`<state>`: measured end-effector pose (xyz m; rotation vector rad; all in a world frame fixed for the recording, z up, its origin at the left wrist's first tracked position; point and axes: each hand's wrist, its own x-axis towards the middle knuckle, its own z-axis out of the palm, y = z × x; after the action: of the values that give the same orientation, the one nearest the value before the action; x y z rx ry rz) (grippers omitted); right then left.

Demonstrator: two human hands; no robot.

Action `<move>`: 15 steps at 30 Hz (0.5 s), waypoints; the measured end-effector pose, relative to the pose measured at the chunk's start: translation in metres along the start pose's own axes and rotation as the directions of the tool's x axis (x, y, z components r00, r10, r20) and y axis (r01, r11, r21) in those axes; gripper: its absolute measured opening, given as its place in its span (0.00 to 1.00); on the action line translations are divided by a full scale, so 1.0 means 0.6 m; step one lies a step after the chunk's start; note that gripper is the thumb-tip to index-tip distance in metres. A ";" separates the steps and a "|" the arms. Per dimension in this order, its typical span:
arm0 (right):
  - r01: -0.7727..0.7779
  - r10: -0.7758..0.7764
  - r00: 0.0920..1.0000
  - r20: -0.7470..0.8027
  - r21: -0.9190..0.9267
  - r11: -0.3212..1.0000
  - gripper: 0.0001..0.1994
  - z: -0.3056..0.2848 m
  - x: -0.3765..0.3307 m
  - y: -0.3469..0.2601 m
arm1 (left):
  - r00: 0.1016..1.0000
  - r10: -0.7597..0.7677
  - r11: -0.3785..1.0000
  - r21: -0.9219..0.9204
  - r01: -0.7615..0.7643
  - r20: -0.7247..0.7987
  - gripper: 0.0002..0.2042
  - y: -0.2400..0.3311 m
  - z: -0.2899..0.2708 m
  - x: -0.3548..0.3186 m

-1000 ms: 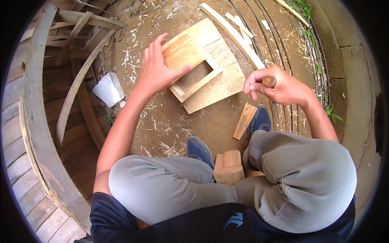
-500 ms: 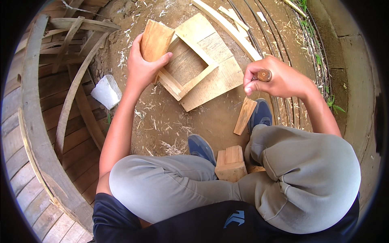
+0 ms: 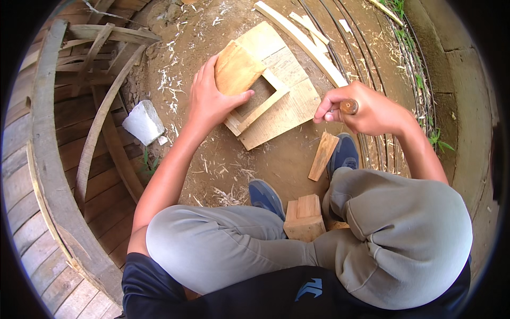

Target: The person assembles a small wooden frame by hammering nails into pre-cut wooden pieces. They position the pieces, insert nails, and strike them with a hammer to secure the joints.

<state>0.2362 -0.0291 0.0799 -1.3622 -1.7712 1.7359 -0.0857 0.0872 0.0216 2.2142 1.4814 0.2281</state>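
Note:
My left hand (image 3: 207, 98) grips a thick wooden block (image 3: 238, 68) by its left and lower edges, thumb toward the right. The block is tilted and covers part of a rectangular wooden frame (image 3: 264, 110); whether they touch, I cannot tell. Beneath the frame lies a flat plank panel (image 3: 297, 80) on the ground. To the right, my right hand (image 3: 374, 109) is closed round a tool with a round wooden handle (image 3: 349, 107), its butt end facing up. The tool's working end is hidden. Below that hand, a narrow piece of wood (image 3: 323, 155) rests beside my right shoe.
A wooden block (image 3: 304, 218) sits between my legs. Long strips (image 3: 303, 42) and dark rods (image 3: 366, 58) lie at the far right, with shavings over the dirt. A white stone (image 3: 143, 122) is near a curved wooden structure (image 3: 48, 133) on the left.
My left hand has carried the block to the right, from the frame's left side to over its opening, and turned it. My right hand keeps its grip with its fingers slightly shifted.

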 end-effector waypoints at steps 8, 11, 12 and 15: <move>0.045 -0.045 0.999 0.019 -0.003 0.999 0.05 -0.003 0.003 0.006 | 0.991 0.119 0.985 0.136 -0.110 -0.064 0.58 -0.005 0.017 -0.010; 0.035 -0.034 0.999 0.024 -0.028 0.999 0.05 -0.002 0.005 0.004 | 0.994 0.086 0.986 0.148 -0.076 -0.061 0.58 -0.004 0.019 -0.011; 0.029 -0.029 0.999 0.024 -0.036 0.999 0.05 -0.002 0.004 0.004 | 0.996 0.074 0.986 0.153 -0.064 -0.058 0.58 -0.002 0.020 -0.011; 0.047 -0.046 0.999 0.020 -0.037 0.998 0.05 -0.002 0.003 0.008 | 0.997 0.068 0.989 0.135 -0.064 -0.030 0.58 -0.003 0.025 -0.009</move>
<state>0.2381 -0.0283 0.0752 -1.3123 -1.8403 1.7056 -0.0836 0.0786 0.0085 2.3797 1.4827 0.1940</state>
